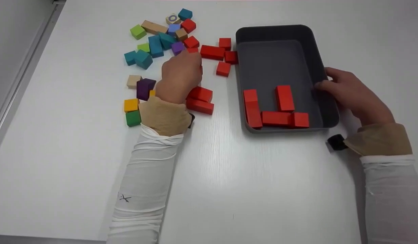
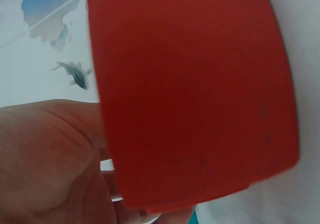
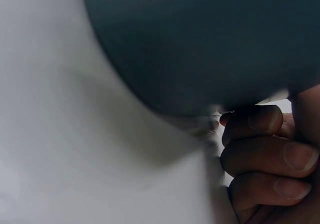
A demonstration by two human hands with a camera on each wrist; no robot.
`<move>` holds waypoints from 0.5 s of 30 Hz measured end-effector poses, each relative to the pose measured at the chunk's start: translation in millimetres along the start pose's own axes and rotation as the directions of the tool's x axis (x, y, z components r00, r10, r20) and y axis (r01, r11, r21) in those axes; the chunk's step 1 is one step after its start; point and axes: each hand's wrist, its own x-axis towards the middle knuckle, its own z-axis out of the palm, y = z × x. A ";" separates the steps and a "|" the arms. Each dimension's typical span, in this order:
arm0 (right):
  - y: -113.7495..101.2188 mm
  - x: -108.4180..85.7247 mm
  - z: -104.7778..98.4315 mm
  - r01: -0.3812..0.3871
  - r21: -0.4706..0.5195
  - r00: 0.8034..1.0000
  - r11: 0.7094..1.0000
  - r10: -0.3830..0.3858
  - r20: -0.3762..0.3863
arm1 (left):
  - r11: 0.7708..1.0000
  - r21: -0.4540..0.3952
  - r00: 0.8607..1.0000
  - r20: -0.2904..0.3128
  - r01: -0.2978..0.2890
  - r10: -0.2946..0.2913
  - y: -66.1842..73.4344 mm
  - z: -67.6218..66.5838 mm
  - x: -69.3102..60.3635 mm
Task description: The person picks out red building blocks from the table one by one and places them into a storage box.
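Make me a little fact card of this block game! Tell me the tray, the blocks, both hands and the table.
Tray: dark grey, flat on the white table
In the tray: only red blocks, near the end closest to the person
Outside the tray: loose red blocks to its left
Other colours: a green block, a yellow block, a dark purple block and more, farther left
Right hand: holds the tray's right side
Left hand: down among the blocks; whether it holds one is unclear

Red block (image 2: 195, 93) cropped in left wrist view, tray (image 3: 210, 43) blurred in right
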 end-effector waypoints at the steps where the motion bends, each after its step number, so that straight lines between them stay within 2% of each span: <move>1: 0.0 -0.1 -0.1 0.002 -0.001 1.000 1.000 -0.002 -0.004 | 1.000 -0.003 1.000 0.003 0.000 0.000 0.0 0.0 0.4; 10: 1.7 1.4 -1.3 0.006 -0.004 1.000 1.000 -0.006 -0.009 | 1.000 -0.014 1.000 0.025 -0.003 0.003 -0.6 -0.6 1.4; 15: 1.4 1.6 -1.4 0.005 0.001 1.000 1.000 -0.005 -0.014 | 1.000 -0.009 1.000 -0.018 -0.024 0.023 0.3 -1.2 0.1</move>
